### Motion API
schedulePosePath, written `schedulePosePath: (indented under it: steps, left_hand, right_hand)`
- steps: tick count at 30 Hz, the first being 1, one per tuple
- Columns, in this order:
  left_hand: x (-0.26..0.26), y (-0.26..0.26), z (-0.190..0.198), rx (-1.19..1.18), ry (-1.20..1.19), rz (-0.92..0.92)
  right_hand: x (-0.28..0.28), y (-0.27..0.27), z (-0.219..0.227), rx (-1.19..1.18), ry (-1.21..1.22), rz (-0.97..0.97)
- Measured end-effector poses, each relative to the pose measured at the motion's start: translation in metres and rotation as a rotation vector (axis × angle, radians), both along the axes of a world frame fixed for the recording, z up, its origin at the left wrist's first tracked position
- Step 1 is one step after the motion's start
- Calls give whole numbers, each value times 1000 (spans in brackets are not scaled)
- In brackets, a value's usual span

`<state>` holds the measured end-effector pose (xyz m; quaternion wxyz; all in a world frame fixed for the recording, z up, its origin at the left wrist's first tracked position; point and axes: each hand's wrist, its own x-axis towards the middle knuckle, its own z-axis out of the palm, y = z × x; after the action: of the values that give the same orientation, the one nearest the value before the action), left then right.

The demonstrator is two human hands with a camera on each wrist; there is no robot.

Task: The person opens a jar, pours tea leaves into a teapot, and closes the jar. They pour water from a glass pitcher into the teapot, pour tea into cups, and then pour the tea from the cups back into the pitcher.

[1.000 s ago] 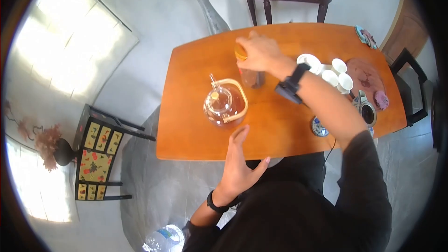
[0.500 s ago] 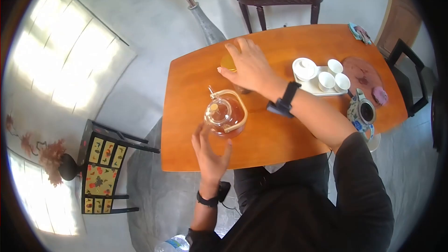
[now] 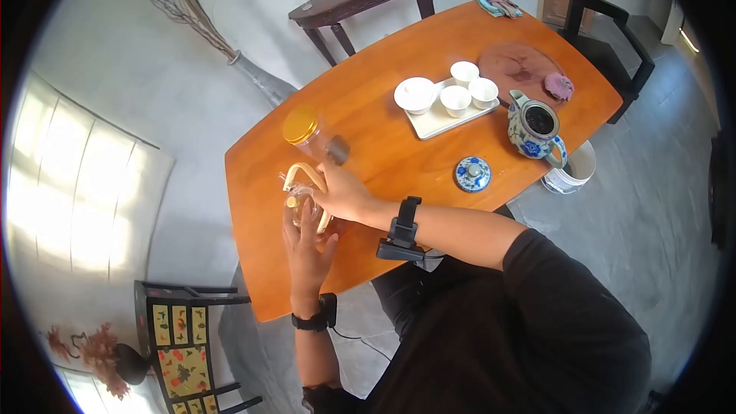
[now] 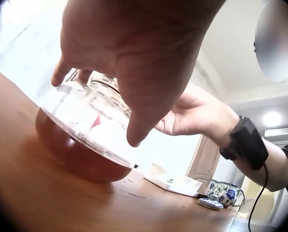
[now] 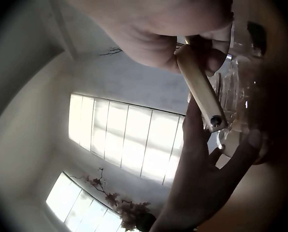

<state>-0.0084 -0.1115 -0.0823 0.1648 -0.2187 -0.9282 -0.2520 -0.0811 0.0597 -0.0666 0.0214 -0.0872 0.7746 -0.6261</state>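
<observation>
On the near left part of the table stands a round glass teapot (image 4: 81,154) with reddish-brown liquid in its lower half. My right hand (image 3: 346,196) grips its pale wooden handle (image 5: 200,87), fingers curled around the bar. Over the top of the pot my left hand (image 3: 309,262) is spread, with fairly straight fingers touching the glass around the lid and covering part of it. A clear jar with a yellow lid (image 3: 300,125) stands just beyond the teapot, apart from both hands.
To the right, a white tray (image 3: 441,128) bears a lidded bowl and three white cups. Nearby are a blue-and-white teapot (image 3: 529,138) with its lid off, that lid (image 3: 473,175), a reddish round mat (image 3: 506,69) and folded cloths (image 3: 500,6). A bucket (image 3: 575,169) stands on the floor.
My right hand has let go of the yellow-lidded jar and come back to grip the teapot handle. My left hand has risen from the table edge onto the teapot's top. The view has turned.
</observation>
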Motion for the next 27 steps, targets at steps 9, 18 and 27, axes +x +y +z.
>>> schedulePosePath:
  steps: [9, 18, 27]
  left_hand:
    - [-22, -14, 0, 180, -153, -30]
    - [-22, 27, -11, 1411, -262, 205]
    - [-21, -1, -21, 27, 192, 118]
  right_hand:
    - [27, -71, -8, -200, 280, -79]
    - [42, -68, -11, -357, 312, -65]
    - [20, -52, -19, -621, 126, -115]
